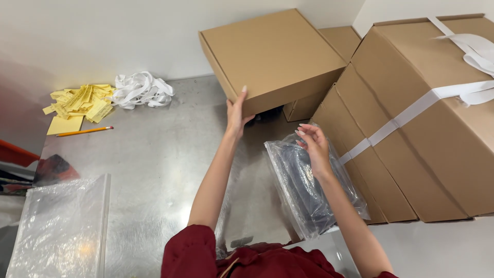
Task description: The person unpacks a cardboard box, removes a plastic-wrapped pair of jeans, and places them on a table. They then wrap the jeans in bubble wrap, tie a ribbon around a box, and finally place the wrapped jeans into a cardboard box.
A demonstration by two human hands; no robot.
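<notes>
Brushed steel forms the tabletop (154,164), set against a plain white wall; places below are told from the flat cardboard box (272,56) that sits tilted near the table's far edge. One left hand (236,114) grips that box at its near lower corner, fingers up the front face and thumb beneath, so the box is lifted on that side; one right hand (313,146) hovers just right of and nearer than that corner, fingers loosely curled and apart, grasping nothing, over one clear plastic bag holding something dark (309,190) that lies on the table in front of the box. Behind the flat box, one more cardboard box (314,103) is partly hidden. To its right stands one large cardboard carton (422,154), bound with white strapping (411,110), one band across it and loose ends on top. Far to the left of the flat box lie one heap of yellow paper slips (82,103), one tangle of white strapping (141,88) and one orange pencil (85,131). Nearer and left, one empty clear plastic bag (62,231) lies at the table's near edge. Both sleeves are dark red.
</notes>
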